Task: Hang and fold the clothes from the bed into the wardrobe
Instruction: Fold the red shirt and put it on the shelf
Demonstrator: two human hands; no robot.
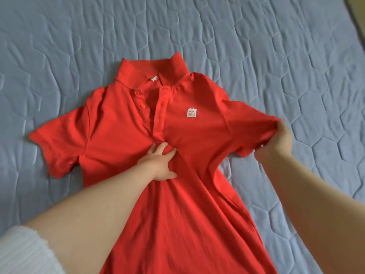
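A red polo shirt [122, 123] lies face up on the bed, collar at the far end, buttons undone, with a small white logo patch on its chest. My left hand [160, 163] presses flat on the shirt's middle just below the button placket, bunching the cloth a little. My right hand [276, 141] grips the end of the shirt's right-side sleeve and lifts it off the cover. The other sleeve lies flat at the left. The shirt's hem runs out of view at the bottom.
A blue-grey quilted bed cover [256, 46] spreads under and around the shirt. A strip of darker floor or edge [358, 14] shows at the top right corner. A white ribbed sleeve [19, 252] sits at my left elbow.
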